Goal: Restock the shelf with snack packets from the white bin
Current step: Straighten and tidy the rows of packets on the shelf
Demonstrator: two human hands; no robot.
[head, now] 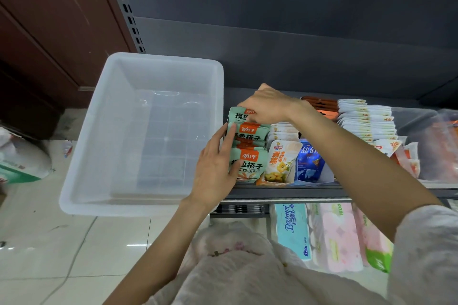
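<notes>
White bin (104, 131): holds nothing visible; green-and-orange snack packets (249, 153) stand on shelf (285, 192), left hand (218, 168) flat against them, right hand (267, 106) pinching rear packet; restock apparently near completion.

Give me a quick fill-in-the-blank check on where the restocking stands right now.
1. The white bin beside the shelf holds ____ snack packets.
2. The green-and-orange snack packets stand at the ____ end of the shelf row.
3. The left hand steadies the packets' side with flat fingers, while the right hand pinches the ____ packet.
4. Below the shelf sit packs of ____.

Missing words: no; left; rearmost; tissue paper
</notes>
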